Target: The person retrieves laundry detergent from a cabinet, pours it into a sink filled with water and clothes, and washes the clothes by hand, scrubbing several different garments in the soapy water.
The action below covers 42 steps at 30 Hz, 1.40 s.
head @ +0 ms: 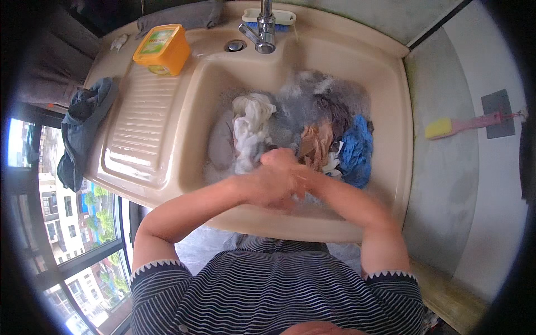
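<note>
Both my hands are together, blurred, over the near part of the beige laundry sink (383,167). My left hand (272,188) lies low, towards the sink's near edge, and my right hand (282,161) overlaps it; which arm ends in which hand is hard to tell. Whether they grip any cloth is unclear. White cloth (251,121) lies in the soapy water (289,109) just beyond them. A tan cloth (316,144), a blue cloth (356,153) and a dark cloth (333,111) are bunched in the basin's right half.
A chrome faucet (266,31) stands at the back before a scrubbing brush (282,17). Left are a yellow plastic tub (163,49), a ribbed washboard (140,121) and a dark green-grey garment (86,121) over the edge. A pink-handled brush (460,125) hangs on the right wall.
</note>
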### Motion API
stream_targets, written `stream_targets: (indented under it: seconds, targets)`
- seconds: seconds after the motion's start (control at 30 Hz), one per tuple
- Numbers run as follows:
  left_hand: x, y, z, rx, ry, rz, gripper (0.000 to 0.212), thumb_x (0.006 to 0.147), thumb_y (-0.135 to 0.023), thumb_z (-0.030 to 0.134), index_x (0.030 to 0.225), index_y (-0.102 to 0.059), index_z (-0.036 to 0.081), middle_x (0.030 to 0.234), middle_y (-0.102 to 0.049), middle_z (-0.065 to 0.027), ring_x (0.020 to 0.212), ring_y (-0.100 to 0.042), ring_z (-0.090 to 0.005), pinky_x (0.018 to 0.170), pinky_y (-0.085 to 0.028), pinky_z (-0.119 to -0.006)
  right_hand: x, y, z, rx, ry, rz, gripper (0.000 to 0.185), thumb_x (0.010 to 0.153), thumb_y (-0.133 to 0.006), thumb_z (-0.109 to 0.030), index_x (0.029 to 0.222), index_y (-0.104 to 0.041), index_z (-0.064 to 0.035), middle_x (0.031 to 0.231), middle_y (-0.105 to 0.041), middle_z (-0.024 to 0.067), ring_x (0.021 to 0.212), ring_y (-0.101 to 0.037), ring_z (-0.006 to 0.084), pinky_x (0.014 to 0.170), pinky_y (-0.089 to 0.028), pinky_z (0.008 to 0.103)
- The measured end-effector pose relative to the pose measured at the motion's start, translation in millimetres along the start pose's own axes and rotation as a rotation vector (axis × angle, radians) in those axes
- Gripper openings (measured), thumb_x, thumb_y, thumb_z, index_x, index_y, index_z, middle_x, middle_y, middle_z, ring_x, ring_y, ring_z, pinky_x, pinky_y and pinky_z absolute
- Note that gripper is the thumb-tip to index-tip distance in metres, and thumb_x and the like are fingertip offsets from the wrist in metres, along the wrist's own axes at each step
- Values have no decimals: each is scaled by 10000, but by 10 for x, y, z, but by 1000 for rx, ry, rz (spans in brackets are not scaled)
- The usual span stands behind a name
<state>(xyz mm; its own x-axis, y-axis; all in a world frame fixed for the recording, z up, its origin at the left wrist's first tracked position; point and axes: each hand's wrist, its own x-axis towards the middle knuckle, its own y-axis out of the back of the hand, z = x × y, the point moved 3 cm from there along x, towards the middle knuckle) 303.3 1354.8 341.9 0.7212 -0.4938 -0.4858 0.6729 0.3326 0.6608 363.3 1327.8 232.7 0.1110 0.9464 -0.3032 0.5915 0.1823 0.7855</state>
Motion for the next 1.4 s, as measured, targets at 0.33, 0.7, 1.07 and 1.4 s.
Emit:
stream_targets:
  seconds: [0.33,0.7,1.07,1.4]
  targets:
    - [-116,-243,-1448,-33,525,483,1086,394,-794,338,1287,-222,102,1169,-435,-147,1089,-403,-325,886,-332,-475,637,129,4,140,-183,229,250,690,-580,-248,851,-593,-57,820,-599,148,763,-555,352,638,-437,433]
    - [-778,206,-1560,-376,522,1130,570,604,-709,280,1095,-512,68,998,-551,-124,836,-562,-247,766,-447,-346,870,-19,305,13,-177,363,305,762,-540,-314,906,-580,-48,815,-597,155,750,-557,350,625,-438,428]
    - [-1891,1261,-2575,215,1125,1400,1061,451,-682,599,1305,-257,135,1258,-327,-175,1173,-273,-401,912,-330,-456,868,60,80,-48,-240,311,363,763,-551,-329,964,-578,-28,805,-600,177,745,-566,337,651,-452,411]
    - [-1689,1911,-2606,-74,1114,1215,950,440,-694,547,1240,-354,164,1184,-365,-177,1119,-336,-336,840,-364,-459,868,-1,200,-45,-334,271,406,786,-520,-373,1008,-556,-34,861,-600,145,762,-568,318,669,-462,422]
